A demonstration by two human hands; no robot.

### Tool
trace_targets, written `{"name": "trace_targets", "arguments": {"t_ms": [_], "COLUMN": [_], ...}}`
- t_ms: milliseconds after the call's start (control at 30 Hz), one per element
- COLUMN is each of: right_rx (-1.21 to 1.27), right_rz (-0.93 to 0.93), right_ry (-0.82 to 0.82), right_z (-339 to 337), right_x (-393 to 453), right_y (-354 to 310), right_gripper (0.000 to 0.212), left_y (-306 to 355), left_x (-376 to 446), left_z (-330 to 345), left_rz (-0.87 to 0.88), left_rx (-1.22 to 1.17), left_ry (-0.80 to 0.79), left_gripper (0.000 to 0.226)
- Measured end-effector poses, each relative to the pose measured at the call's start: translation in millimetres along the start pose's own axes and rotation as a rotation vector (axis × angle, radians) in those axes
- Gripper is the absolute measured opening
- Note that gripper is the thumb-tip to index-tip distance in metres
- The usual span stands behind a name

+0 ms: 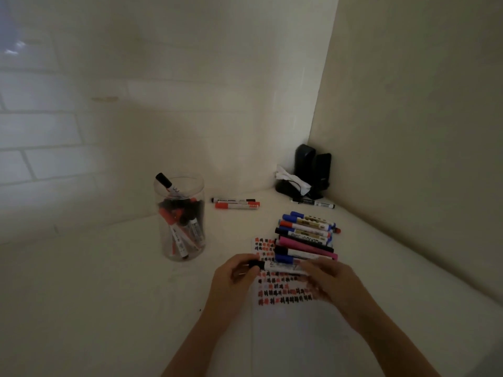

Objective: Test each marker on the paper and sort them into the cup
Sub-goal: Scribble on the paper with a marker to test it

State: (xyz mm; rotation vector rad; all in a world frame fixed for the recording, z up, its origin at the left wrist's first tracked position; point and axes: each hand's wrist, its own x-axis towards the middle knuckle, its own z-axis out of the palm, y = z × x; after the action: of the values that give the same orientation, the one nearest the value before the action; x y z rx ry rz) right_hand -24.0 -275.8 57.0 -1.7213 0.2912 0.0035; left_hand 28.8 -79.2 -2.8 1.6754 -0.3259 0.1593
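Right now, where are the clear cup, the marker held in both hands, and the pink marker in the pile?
clear cup [166, 242], head view, on its bare lower left wall.
held marker [275, 265], head view, on the white barrel between the hands.
pink marker [304, 245], head view, on mid barrel.

Two bare forearms reach in from the lower edge, with no sleeves, watch or bracelet showing on the visible stretch. The left hand [234, 273] and right hand [329, 281] are bare, without gloves; dim blur hides any rings on the fingers [313, 266].
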Motion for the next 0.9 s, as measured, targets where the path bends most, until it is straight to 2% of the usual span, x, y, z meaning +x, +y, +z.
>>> {"name": "trace_targets", "arguments": {"t_ms": [100,167,233,333,400,533,600,667,733,900], "right_rx": [-0.412,-0.679,-0.77,-0.76,-0.789,-0.9,-0.892,-0.867,-0.865,-0.987], "right_rz": [-0.076,-0.222,-0.299,-0.32,-0.29,-0.176,-0.187,-0.299,-0.455,-0.576], "right_ry": [-0.132,-0.112,0.044,0.333,0.422,0.35,0.329,0.337,0.305,0.029], "right_z": [-2,-3,-9,-31,-42,-38,-35,-32,-23,25], "right_x": [-2,5,13,44,71,106,111,108,106,105], "right_y": [5,9,5,-5,-6,3,1,-7,-16,-36], "right_gripper": [0.008,0.015,0.021,0.028,0.029,0.023,0.028,0.033,0.027,0.02], "left_y": [0,-3,-7,-6,-5,-8,-10,-9,-6,8], "left_x": [1,2,3,1,1,2,3,8,23,101], "left_z": [2,3,2,3,5,4,3,3,3,-4], "left_rz": [-0.003,-0.037,-0.067,-0.092,-0.089,-0.09,-0.09,-0.117,-0.149,-0.151], "left_rx": [0.019,-0.011,-0.027,-0.016,0.01,0.024,0.054,0.067,0.06,0.333], "left_ry": [0.0,0.015,0.059,0.083,0.08,0.081,0.088,0.09,0.098,0.124], "left_gripper": [0.026,0.029,0.03,0.024,0.02,0.022,0.023,0.024,0.024,0.026]}}
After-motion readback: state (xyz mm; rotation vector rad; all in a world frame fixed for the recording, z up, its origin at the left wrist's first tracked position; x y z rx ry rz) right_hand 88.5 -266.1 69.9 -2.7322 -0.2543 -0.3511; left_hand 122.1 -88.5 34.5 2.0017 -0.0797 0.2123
